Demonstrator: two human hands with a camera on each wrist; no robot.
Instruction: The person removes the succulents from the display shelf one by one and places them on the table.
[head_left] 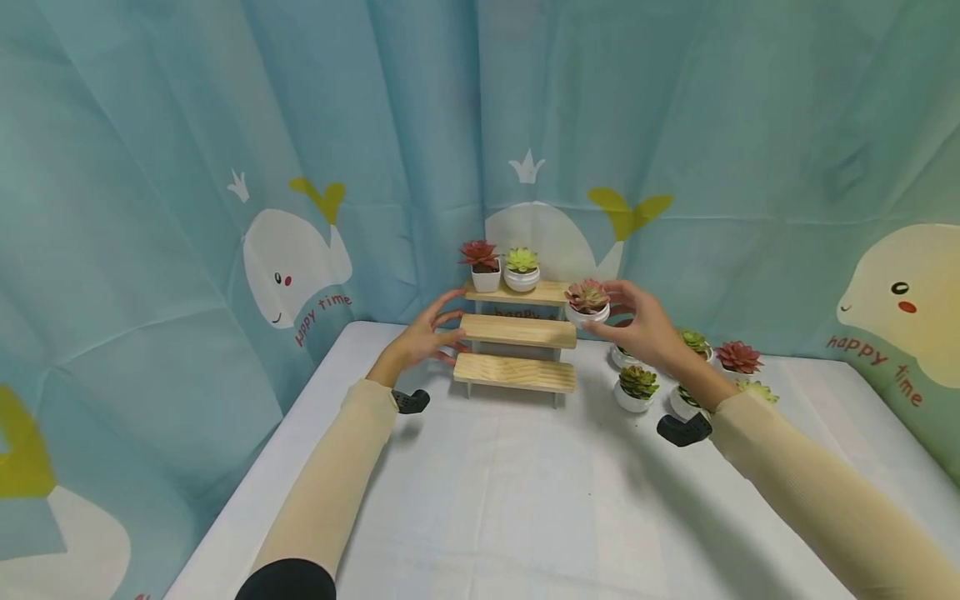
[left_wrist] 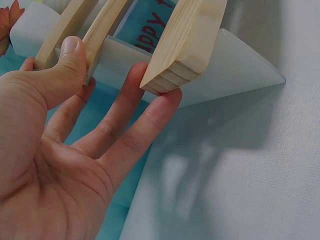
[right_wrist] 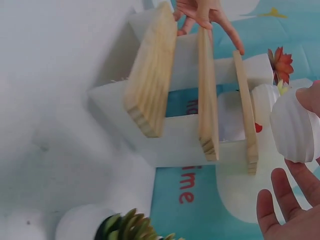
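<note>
A three-step wooden shelf stand [head_left: 517, 331] with white side panels is on the table. My left hand [head_left: 422, 337] is at its left end; in the left wrist view its fingers [left_wrist: 145, 122] touch the bottom board's end and the thumb lies against the middle board. My right hand [head_left: 637, 321] pinches a white pot with a pinkish artificial succulent [head_left: 587, 297], held beside the top board's right end. In the right wrist view, thumb and fingers grip the ribbed white pot [right_wrist: 294, 127]. A red succulent [head_left: 483, 265] and a lime-green succulent [head_left: 522, 269] stand on the top board.
Several more potted succulents cluster at the right under my right forearm, including a dark green one [head_left: 636, 388] and a red one [head_left: 738, 358]. A blue curtain [head_left: 420, 125] with whale prints hangs behind the white-covered table [head_left: 525, 500].
</note>
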